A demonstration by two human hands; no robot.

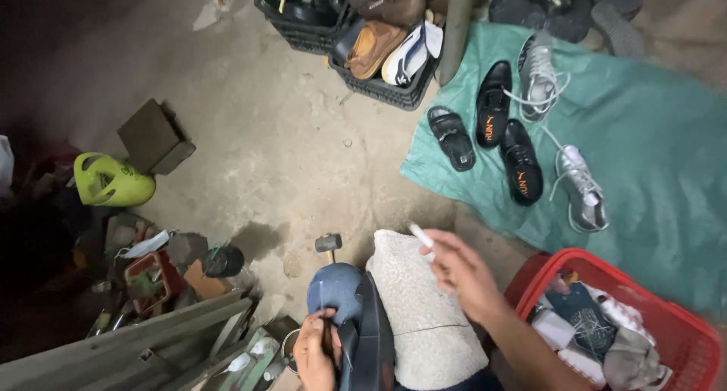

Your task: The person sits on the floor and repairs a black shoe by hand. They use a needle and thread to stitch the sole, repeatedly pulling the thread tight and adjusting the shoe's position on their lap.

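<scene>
Blue shoe upper [335, 289] sits low at centre between the knees, and the left hand [314, 353] is closed on a dark tool handle [327, 336] against it. Right hand [460, 274] hovers above the pale knee pad [424, 315], pinching a thin white stick [421, 236]. One-handed, that tool could slip off the rounded toe into the fingers. Hammer [328, 244] lies just beyond on the concrete floor [288, 156]; red basket [685, 327] at the right edge.

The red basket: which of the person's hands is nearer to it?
The right. The right hand, holding a white stick, is just left of the red basket; the left hand is farther left, beyond the grey cushion.
</scene>
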